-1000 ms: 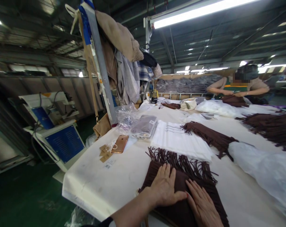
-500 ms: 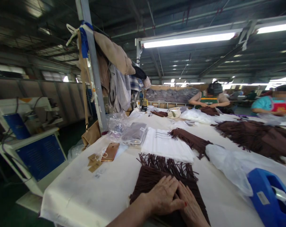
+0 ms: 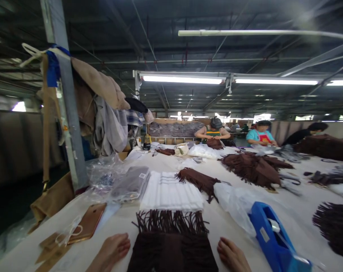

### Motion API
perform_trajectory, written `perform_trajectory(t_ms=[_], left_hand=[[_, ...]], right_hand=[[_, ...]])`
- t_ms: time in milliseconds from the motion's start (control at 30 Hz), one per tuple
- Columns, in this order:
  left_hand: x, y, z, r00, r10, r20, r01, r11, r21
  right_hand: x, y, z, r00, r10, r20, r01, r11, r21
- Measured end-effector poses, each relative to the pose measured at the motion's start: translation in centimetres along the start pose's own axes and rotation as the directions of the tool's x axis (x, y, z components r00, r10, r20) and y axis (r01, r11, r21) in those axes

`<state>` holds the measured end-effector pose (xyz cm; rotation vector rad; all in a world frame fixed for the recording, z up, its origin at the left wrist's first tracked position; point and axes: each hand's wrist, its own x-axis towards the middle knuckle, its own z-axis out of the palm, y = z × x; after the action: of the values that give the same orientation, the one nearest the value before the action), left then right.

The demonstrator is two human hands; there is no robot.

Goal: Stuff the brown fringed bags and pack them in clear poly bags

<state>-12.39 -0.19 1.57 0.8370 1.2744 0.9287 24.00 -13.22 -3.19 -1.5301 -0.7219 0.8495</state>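
Note:
A folded dark brown cloth lies at the bottom centre, its fringe spread toward a folded white cloth just beyond it. My left hand rests on the table left of the brown cloth, apart from it, fingers slightly bent and holding nothing. To the right of the same cloth is my right hand, also empty, with its fingers extended and its lower part cut off by the frame. Another brown fringed piece touches the white cloth's right side.
A phone and brown tags lie at the left. A blue tape dispenser stands right, beside clear plastic. Bagged grey cloth and a metal post are further left. Several people work beyond.
My hands have come off the brown cloth and moved apart, one to each side. The camera view has turned to the right, so the scene has shifted left.

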Motion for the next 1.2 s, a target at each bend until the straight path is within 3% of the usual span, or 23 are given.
perform_trajectory(t_ms=[67,167,367,467,600,667,767,867,967,1033,1133,1200], left_hand=[[0.4,0.3,1.1,0.997,-0.065,0.038,0.066,0.998,-0.023],[1.3,0.8,2.6,0.994,-0.075,0.074,0.073,0.997,0.021],[3.3,0.9,3.9,0.98,-0.163,0.115,0.142,0.975,0.173],[3.8,1.3,4.2,0.935,-0.271,0.229,0.218,0.948,0.233],[4.1,1.8,4.8,0.801,-0.386,0.458,0.365,0.921,0.137],[4.4,1.9,5.0,0.744,-0.422,0.518,0.456,0.887,0.067],[5.0,1.8,5.1,0.681,-0.396,0.616,0.53,0.847,-0.042],[5.9,1.2,5.2,0.604,-0.408,0.685,0.612,0.788,-0.07],[7.0,0.5,5.8,0.525,-0.446,0.725,0.672,0.74,-0.031],[7.7,0.0,6.5,0.52,-0.443,0.73,0.674,0.738,-0.032],[8.6,-0.7,7.9,0.577,-0.407,0.709,0.64,0.764,-0.082],[9.4,-0.8,8.7,0.568,-0.411,0.713,0.633,0.772,-0.059]], right_hand=[[0.3,0.0,0.3,0.999,0.046,0.013,-0.047,0.996,0.08],[1.0,-0.5,1.5,0.992,0.111,0.066,-0.12,0.981,0.152],[2.3,-2.0,2.9,0.933,0.246,0.264,-0.289,0.947,0.138],[2.5,-3.0,2.6,0.841,0.336,0.424,-0.413,0.905,0.101],[3.2,-3.8,2.3,0.647,0.294,0.704,-0.566,0.803,0.185],[3.8,-3.8,2.6,0.579,0.278,0.767,-0.643,0.734,0.219],[4.8,-3.6,3.4,0.518,0.312,0.796,-0.741,0.629,0.236],[5.4,-3.2,4.4,0.514,0.369,0.775,-0.773,0.591,0.231],[6.2,-2.9,5.2,0.467,0.438,0.768,-0.796,0.586,0.15],[6.8,-2.7,5.7,0.467,0.458,0.756,-0.772,0.629,0.095],[8.1,-2.1,6.6,0.508,0.44,0.74,-0.706,0.705,0.065],[8.9,-1.8,7.2,0.494,0.441,0.749,-0.706,0.706,0.05]])
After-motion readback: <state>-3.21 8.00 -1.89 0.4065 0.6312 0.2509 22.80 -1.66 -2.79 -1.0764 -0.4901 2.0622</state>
